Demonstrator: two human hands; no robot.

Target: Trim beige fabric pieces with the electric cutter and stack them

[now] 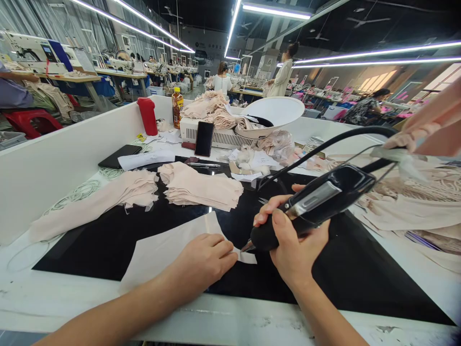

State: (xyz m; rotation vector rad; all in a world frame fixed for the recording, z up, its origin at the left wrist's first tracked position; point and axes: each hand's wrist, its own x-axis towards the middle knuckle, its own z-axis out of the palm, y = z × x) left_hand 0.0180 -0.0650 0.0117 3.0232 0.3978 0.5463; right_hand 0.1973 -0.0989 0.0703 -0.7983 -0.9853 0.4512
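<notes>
My right hand (293, 242) is wrapped round a black corded hand tool (317, 202), its metal tip touching the edge of a pale pink fabric piece (162, 250). My left hand (203, 262) lies on that fabric with fingers curled, pressing it down on the black work surface (108, 240). The tool's black cable (324, 144) arcs up to the right.
Stacks of cut pink fabric (201, 185) lie beyond my hands, more fabric (414, 202) to the right. A phone (204, 138), red bottle (147, 115), white basket (223, 137) and white bowl (277, 110) stand at the back. A white wall (54, 158) borders the left. People work farther off.
</notes>
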